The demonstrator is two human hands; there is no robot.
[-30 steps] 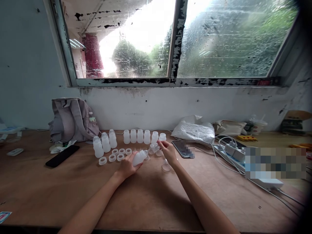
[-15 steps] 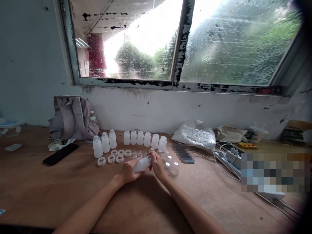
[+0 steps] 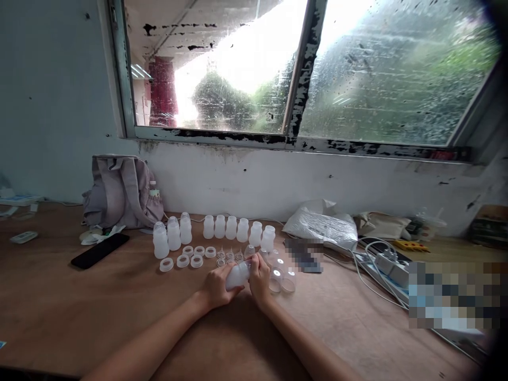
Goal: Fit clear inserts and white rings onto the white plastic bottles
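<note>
A frosted white baby bottle (image 3: 237,276) lies tilted between my hands, its top toward the right. My left hand (image 3: 217,286) wraps around its body. At the top end, my right hand (image 3: 259,275) has its fingers closed, covering what sits there. Just beyond are several clear nipples (image 3: 230,256). White collar rings (image 3: 197,261) stand to their left. Clear domed caps (image 3: 288,284) rest by my right hand. Behind, open bottles (image 3: 231,227) form a row, and three capped bottles (image 3: 173,233) stand at the left.
A black phone (image 3: 100,251) lies left, before a grey backpack (image 3: 121,191). At the back right are a silver padded bag (image 3: 323,225) and a power strip (image 3: 391,267) with white cables. The wooden table (image 3: 87,312) meets the wall under a window.
My right fingers have closed in more tightly at the bottle's top. Both hands and the bottle sit slightly farther right and lower in view, as the whole view has shifted a little.
</note>
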